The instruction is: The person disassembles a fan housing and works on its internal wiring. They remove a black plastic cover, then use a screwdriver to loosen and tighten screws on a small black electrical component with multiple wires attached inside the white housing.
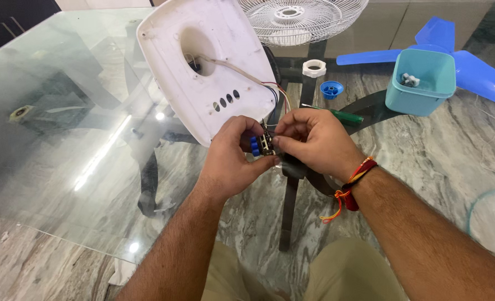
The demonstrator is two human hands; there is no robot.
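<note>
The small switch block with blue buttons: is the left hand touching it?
Touching. The head view shows left hand fingers wrapped around the switch block.

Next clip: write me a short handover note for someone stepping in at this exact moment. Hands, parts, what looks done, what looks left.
Left hand: pinching a small switch block with blue buttons.
Right hand: fingertips on the same block from the other side.
Parts: coloured wires run from the block into the white fan base cover, tilted up on the glass table. Wire guard, blue blades, teal tub, white ring nut, blue cap and green screwdriver lie behind.
Done: fan is apart, switch block out of the cover.
Left: block remains wired and unmounted.
</note>
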